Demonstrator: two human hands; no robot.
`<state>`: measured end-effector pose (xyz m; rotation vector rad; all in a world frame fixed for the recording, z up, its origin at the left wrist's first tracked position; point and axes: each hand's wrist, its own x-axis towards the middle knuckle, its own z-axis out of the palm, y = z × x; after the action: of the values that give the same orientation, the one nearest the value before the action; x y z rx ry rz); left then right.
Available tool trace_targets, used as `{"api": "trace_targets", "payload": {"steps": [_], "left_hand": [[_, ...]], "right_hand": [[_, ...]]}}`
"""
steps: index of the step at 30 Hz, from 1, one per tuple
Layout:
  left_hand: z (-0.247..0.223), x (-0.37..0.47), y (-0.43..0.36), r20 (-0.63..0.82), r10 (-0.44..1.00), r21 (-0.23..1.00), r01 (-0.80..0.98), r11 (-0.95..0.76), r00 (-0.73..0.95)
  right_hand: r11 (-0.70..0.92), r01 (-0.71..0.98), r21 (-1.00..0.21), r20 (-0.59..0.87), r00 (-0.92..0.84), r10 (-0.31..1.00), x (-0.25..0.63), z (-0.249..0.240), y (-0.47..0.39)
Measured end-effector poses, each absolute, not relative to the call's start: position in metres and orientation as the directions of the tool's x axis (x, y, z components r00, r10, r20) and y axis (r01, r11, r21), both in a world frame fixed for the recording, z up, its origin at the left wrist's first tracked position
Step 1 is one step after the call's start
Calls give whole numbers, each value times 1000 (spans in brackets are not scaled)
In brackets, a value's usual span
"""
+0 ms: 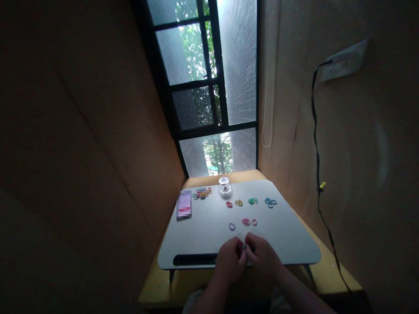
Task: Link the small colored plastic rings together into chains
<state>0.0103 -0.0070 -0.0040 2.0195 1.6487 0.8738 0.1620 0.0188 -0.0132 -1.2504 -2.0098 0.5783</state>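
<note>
In the lower middle of the frame, the left hand [231, 258] and the right hand [261, 252] meet over the near edge of a white folding table [203, 235]. The fingertips of both are drawn together, pinched on a small green piece [244, 247] between them; its shape is too small to tell. Just above the hands lie a purple ring [232, 226] and, to its right, some pink rings [246, 222]. Higher up, from the centre toward the right, sit separate groups of red rings [229, 204], yellow rings [238, 203], green rings [252, 201] and blue rings [270, 202]. A clear container [225, 189] stands near the table's far edge. To its left are a mixed pile of coloured rings [202, 193] and, farther left, a blurred pink card-like item [184, 204]. A black slot [194, 259] runs along the near edge, left of the hands.
</note>
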Motion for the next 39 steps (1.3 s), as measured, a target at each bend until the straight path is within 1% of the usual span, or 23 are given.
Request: {"api": "trace_targets", "payload": {"steps": [20, 26, 35, 39], "left_hand": [[-5, 13, -6, 209, 971, 599, 769, -224, 119], [-6, 14, -6, 193, 972, 585, 781, -221, 130], [-4, 20, -5, 148, 984, 608, 776, -168, 97], [-6, 21, 3, 150, 983, 578, 797, -175, 107]], "right_hand": [[433, 606, -667, 306, -308, 901, 162, -13, 19], [454, 575, -681, 312, -333, 890, 165, -18, 21], [455, 514, -727, 304, -354, 885, 169, -11, 18], [452, 489, -746, 301, -357, 884, 171, -7, 21]]}}
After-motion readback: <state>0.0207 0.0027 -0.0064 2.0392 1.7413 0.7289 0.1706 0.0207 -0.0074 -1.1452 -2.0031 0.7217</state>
